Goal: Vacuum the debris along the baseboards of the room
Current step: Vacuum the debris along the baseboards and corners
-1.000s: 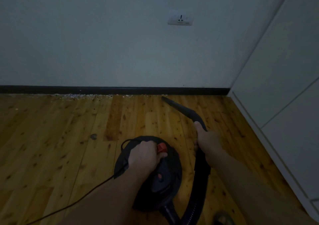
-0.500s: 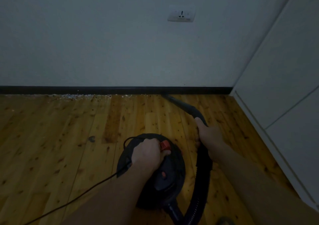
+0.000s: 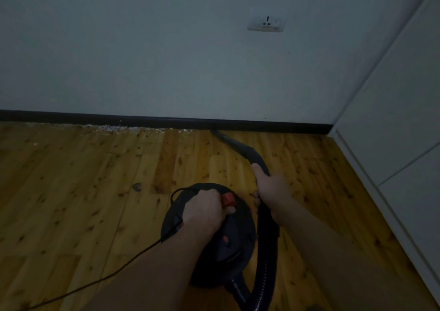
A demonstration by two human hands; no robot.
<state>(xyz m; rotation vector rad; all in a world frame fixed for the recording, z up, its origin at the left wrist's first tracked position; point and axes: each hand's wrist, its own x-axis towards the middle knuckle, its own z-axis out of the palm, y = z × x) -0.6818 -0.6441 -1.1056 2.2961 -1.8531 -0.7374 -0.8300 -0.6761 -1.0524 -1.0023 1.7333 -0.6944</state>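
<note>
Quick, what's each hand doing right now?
Left hand: closed round the top handle of the round black vacuum cleaner.
Right hand: closed round the black ribbed hose, near its black pointed nozzle.

Both forearms are reaching toward twelve o'clock, the left hand [image 3: 204, 211] curling knuckles-up in a closed grip, the right hand [image 3: 271, 188] wrapping its fingers at one o'clock.

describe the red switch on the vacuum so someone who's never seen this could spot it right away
Start at the round black vacuum canister on the wooden floor, near the bottom centre. On its top, beside the knuckles of the left hand, is the red switch, bigger and brighter than the small orange dot lower down.
</note>
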